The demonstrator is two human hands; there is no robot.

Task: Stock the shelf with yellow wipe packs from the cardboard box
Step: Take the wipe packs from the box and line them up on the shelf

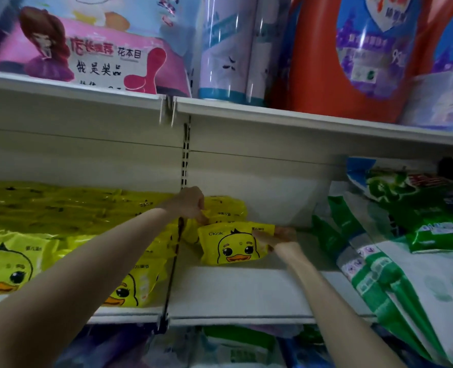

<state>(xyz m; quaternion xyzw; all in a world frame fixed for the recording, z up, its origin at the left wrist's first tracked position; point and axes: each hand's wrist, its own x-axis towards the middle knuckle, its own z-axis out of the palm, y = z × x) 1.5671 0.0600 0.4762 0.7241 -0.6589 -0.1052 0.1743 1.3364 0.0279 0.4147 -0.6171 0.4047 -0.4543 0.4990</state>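
Note:
A yellow wipe pack [233, 244] with a duck face stands on the white shelf [236, 293], leaning back. My right hand [277, 236] grips its right edge. My left hand [192, 204] pinches the top of another yellow pack [226, 209] standing behind it. More yellow duck packs [10, 264] fill the shelf bay to the left, stacked and in rows, with one [135, 285] at the front edge under my left forearm. The cardboard box is out of sight.
Green and white bags [395, 261] lean in a pile on the right of the shelf. The shelf above [273, 120] carries a pink pack, a clear-wrapped roll pack and red detergent jugs. A slotted upright [185, 158] divides the bays. Other goods sit on the shelf below.

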